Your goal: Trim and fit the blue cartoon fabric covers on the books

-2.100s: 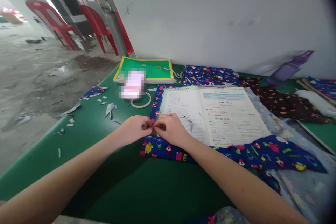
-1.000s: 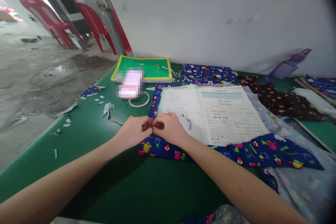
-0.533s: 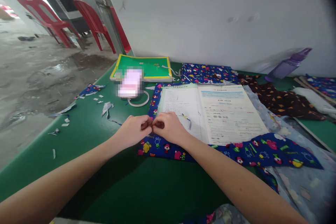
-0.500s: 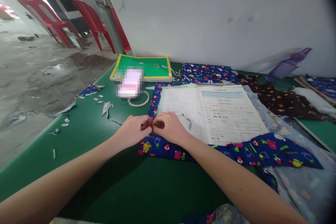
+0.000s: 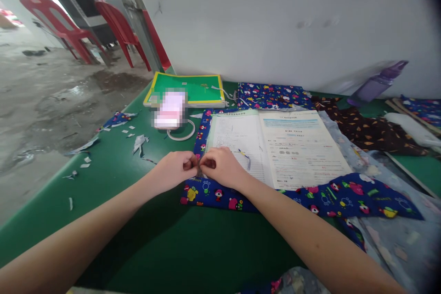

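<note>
An open workbook [image 5: 303,147] with printed pages lies on a sheet of blue patterned fabric [image 5: 227,195], whose edge is folded up along the book's left side. At the book's near left corner, my left hand [image 5: 177,165] pinches the fabric between thumb and fingertips. My right hand [image 5: 222,165] is pinched beside it at the same corner, fingertips almost touching the left ones. The fingers hide most of the bit of fabric they hold. A wide strip of the fabric runs below the book and under my right forearm. A small yellow-and-blue mark shows on the left page.
A green book with yellow border [image 5: 188,85] and a phone [image 5: 169,110] with a white ring lie at the back left. Paper scraps [image 5: 139,143] litter the green table [image 5: 155,248]. Right are brown fabric [image 5: 365,128] and a purple bottle [image 5: 375,85]. Red chairs [image 5: 51,18] stand beyond.
Both hands stay at the same corner. The fingers have shifted slightly, and a little more of the corner shows between and below them.
</note>
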`<action>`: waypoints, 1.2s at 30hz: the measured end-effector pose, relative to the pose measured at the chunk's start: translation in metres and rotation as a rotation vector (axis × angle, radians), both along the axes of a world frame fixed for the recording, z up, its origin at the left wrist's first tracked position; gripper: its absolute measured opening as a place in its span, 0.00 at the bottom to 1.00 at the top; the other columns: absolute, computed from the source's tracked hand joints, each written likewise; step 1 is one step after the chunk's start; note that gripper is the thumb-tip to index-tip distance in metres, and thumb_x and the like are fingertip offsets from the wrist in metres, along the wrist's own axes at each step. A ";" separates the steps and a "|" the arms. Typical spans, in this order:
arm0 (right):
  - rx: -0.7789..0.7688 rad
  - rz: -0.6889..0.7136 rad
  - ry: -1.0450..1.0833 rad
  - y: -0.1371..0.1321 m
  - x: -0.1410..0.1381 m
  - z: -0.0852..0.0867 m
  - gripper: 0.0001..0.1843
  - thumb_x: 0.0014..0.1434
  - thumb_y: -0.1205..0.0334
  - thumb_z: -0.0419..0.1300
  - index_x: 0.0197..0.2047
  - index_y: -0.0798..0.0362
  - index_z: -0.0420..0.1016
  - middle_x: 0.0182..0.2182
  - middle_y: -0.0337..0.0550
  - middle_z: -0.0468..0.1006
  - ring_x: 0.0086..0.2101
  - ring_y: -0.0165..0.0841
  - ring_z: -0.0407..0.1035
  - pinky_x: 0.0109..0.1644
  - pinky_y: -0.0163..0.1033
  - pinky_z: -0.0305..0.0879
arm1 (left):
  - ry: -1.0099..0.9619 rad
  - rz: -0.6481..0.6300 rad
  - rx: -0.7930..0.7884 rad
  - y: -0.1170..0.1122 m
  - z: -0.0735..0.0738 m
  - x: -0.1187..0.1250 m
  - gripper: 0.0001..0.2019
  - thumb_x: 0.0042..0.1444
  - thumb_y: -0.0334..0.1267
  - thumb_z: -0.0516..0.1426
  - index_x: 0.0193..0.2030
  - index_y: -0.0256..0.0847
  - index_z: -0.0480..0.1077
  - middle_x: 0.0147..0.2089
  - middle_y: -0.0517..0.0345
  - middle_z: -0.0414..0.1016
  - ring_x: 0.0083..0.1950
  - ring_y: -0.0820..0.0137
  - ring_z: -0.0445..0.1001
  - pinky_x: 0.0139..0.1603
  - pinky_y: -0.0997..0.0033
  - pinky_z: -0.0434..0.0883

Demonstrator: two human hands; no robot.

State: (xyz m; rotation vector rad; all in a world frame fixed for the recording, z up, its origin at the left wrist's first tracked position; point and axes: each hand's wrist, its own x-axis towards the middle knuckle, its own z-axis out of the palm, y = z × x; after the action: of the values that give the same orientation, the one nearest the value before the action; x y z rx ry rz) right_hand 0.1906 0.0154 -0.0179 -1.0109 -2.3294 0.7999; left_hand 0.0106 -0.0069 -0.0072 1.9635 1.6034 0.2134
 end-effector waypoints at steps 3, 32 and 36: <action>0.020 0.007 -0.006 0.000 0.000 -0.002 0.06 0.53 0.65 0.58 0.28 0.52 0.75 0.28 0.37 0.75 0.29 0.27 0.64 0.44 0.38 0.56 | -0.003 0.007 -0.006 0.000 0.000 0.001 0.07 0.49 0.41 0.53 0.30 0.40 0.67 0.19 0.66 0.63 0.23 0.74 0.62 0.24 0.75 0.56; 0.071 -0.042 -0.026 -0.002 -0.004 -0.007 0.05 0.51 0.65 0.57 0.27 0.52 0.74 0.28 0.35 0.75 0.29 0.27 0.65 0.45 0.39 0.53 | -0.013 0.041 0.102 -0.005 -0.003 0.006 0.09 0.50 0.40 0.52 0.30 0.39 0.69 0.21 0.63 0.68 0.24 0.73 0.66 0.25 0.75 0.57; 0.059 -0.053 -0.036 -0.002 -0.005 -0.005 0.05 0.51 0.64 0.57 0.26 0.52 0.74 0.27 0.35 0.75 0.29 0.26 0.65 0.44 0.38 0.54 | -0.006 0.025 0.127 -0.005 -0.003 0.007 0.07 0.49 0.39 0.51 0.29 0.40 0.68 0.21 0.63 0.67 0.23 0.74 0.65 0.25 0.75 0.57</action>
State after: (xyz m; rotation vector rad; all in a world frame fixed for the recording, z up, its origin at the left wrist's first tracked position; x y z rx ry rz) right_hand 0.1857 0.0133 -0.0233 -1.0650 -2.3317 0.6947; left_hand 0.0175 -0.0114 -0.0107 2.0358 1.6476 0.3384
